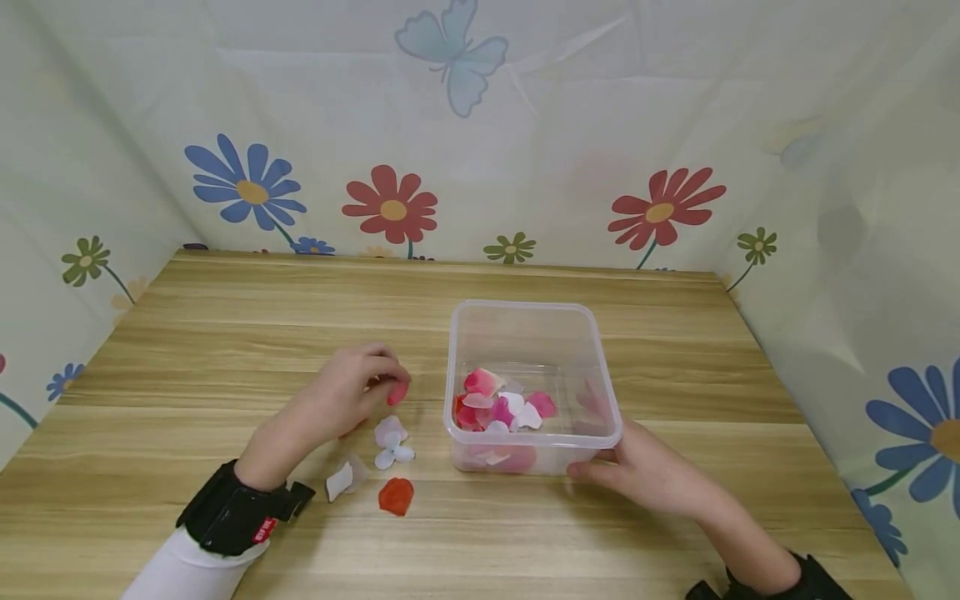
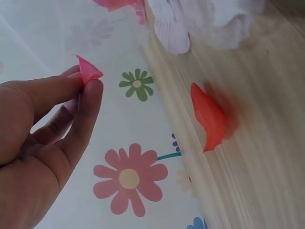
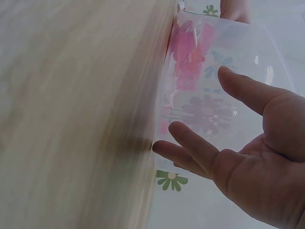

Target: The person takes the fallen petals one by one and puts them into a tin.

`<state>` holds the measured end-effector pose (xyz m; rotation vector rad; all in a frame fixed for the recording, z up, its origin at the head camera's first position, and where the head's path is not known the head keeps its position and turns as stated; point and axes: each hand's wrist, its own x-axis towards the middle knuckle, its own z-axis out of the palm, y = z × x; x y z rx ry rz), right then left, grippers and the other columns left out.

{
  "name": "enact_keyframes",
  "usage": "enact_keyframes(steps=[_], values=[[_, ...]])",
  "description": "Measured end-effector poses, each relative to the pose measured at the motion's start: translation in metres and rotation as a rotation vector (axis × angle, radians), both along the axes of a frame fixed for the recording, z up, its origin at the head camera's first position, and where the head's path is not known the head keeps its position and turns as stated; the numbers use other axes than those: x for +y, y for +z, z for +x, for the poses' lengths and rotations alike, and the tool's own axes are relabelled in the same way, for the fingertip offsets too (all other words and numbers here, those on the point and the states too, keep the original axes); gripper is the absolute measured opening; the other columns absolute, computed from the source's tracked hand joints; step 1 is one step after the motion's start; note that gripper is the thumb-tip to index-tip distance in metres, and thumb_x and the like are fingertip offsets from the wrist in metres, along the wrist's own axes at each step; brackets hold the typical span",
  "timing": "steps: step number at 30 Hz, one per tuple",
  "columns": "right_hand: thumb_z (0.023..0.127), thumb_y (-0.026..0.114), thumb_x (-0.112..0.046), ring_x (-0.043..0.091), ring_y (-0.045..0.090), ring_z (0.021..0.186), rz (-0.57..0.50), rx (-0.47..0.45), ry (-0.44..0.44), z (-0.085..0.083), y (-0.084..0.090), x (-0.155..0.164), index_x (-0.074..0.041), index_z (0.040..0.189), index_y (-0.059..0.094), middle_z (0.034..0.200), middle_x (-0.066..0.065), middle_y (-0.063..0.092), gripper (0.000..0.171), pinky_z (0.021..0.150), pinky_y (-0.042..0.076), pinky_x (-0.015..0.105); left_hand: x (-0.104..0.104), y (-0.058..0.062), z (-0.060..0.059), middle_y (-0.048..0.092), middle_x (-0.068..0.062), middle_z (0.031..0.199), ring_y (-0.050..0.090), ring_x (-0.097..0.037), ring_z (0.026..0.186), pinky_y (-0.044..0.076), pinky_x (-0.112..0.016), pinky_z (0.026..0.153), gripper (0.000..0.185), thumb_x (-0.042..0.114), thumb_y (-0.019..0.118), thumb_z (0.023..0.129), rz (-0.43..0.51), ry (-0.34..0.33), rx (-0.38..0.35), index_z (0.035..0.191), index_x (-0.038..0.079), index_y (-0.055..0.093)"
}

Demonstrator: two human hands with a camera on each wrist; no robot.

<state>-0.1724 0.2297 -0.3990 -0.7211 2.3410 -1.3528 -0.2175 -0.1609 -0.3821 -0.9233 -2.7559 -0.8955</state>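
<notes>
My left hand [image 1: 341,396] pinches a pink petal [image 2: 89,71] between thumb and fingertips, held to the left of a clear plastic box [image 1: 459,375]. Pink, red and white petals [image 1: 483,383] are heaped in the box's left part. At the box's front right corner, my right hand [image 1: 656,471] touches the wall with its fingers extended, as the right wrist view shows. Below the left hand, pale petals [image 1: 393,452] and an orange-red petal [image 1: 396,496] lie on the table. Another white petal [image 1: 340,481] is near the left wrist.
The wood-grain table [image 1: 300,304] is bounded by a white cloth [image 1: 555,158] printed with flowers and a butterfly, behind it and at both sides. A black band [image 1: 232,508] is strapped round the left wrist, over a white sleeve.
</notes>
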Motion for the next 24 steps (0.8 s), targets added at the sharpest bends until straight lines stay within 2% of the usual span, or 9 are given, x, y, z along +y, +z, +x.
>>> enact_keyframes(steps=[4, 8, 16, 24], values=[[0.094, 0.077, -0.016, 0.021, 0.064, 0.114, 0.01, 0.02, 0.003, 0.0, 0.0, 0.0, 0.003, 0.153, 0.031, 0.129, 0.013, 0.063, 0.078, 0.097, 0.053, 0.036, 0.002, 0.004, 0.0, 0.066, -0.001, 0.094, 0.061, -0.014, 0.08, 0.057, -0.029, 0.072, 0.015, -0.005, 0.078, 0.087, 0.058, 0.021, 0.043, 0.099, 0.004, 0.079], [0.094, 0.077, -0.016, 0.022, 0.064, 0.115, 0.011, 0.013, 0.0, 0.0, 0.001, 0.0, 0.002, 0.157, 0.025, 0.132, 0.017, 0.062, 0.084, 0.097, 0.052, 0.034, 0.005, 0.007, 0.0, 0.066, -0.001, 0.094, 0.061, -0.014, 0.079, 0.057, -0.028, 0.069, 0.017, -0.006, 0.079, 0.086, 0.118, 0.037, 0.107, 0.1, 0.004, 0.079], [0.093, 0.078, -0.015, 0.023, 0.063, 0.117, 0.012, 0.006, -0.005, 0.0, -0.001, 0.0, 0.005, 0.156, 0.024, 0.134, 0.02, 0.06, 0.085, 0.097, 0.051, 0.03, 0.017, 0.017, 0.003, 0.066, -0.003, 0.096, 0.066, -0.015, 0.083, 0.06, -0.032, 0.074, 0.017, -0.006, 0.08, 0.085, 0.233, 0.058, 0.223, 0.1, 0.002, 0.079], [0.093, 0.078, -0.014, 0.025, 0.063, 0.118, 0.026, 0.025, -0.015, 0.001, 0.0, 0.0, 0.008, 0.156, 0.022, 0.135, 0.023, 0.06, 0.088, 0.098, 0.05, 0.03, 0.033, 0.029, 0.006, 0.068, -0.002, 0.097, 0.067, -0.013, 0.087, 0.06, -0.029, 0.078, 0.019, -0.004, 0.082, 0.084, 0.335, 0.07, 0.28, 0.101, 0.003, 0.079]])
